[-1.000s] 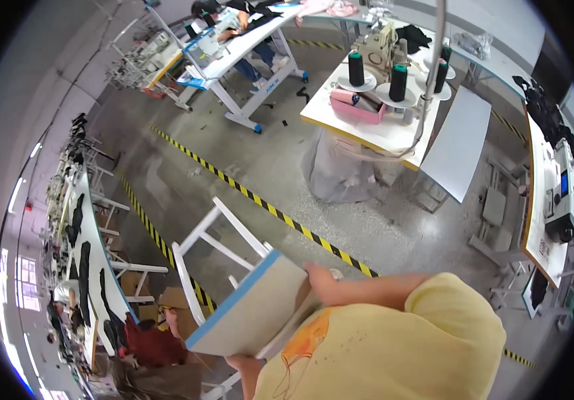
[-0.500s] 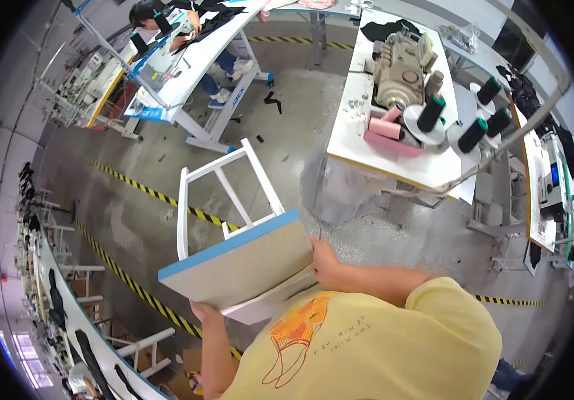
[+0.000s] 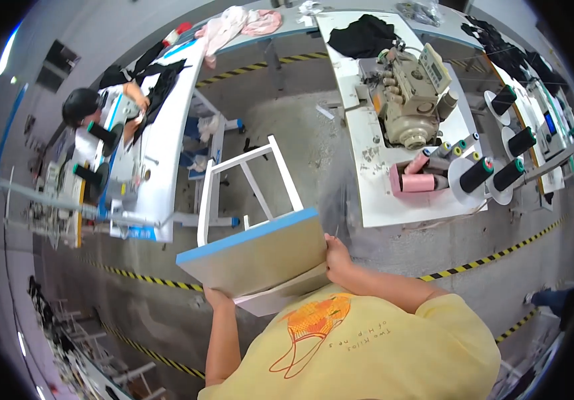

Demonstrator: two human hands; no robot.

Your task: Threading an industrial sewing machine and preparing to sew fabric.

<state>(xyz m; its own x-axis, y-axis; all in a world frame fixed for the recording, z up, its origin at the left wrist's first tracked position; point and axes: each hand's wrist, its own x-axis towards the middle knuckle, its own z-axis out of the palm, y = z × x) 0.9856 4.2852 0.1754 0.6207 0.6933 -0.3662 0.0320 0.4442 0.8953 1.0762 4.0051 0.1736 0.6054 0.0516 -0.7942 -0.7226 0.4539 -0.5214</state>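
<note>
I carry a stool with white legs, tipped so that its legs point away from me. Its flat beige seat face, edged in blue, is turned toward my body. My left hand grips the seat's lower left corner; part of its fingers is hidden behind the seat. On the opposite side, my right hand is closed on the right edge. A white panel lies along the seat's near side, close to my yellow shirt.
Ahead on the right is a white table bearing a sewing machine, thread cones and a pink box. Another person works with black fabric at the left table. Yellow-black tape marks the floor.
My view has turned left and moved closer to the tables, with the stool still in both hands. The other person's hands have shifted on the black fabric.
</note>
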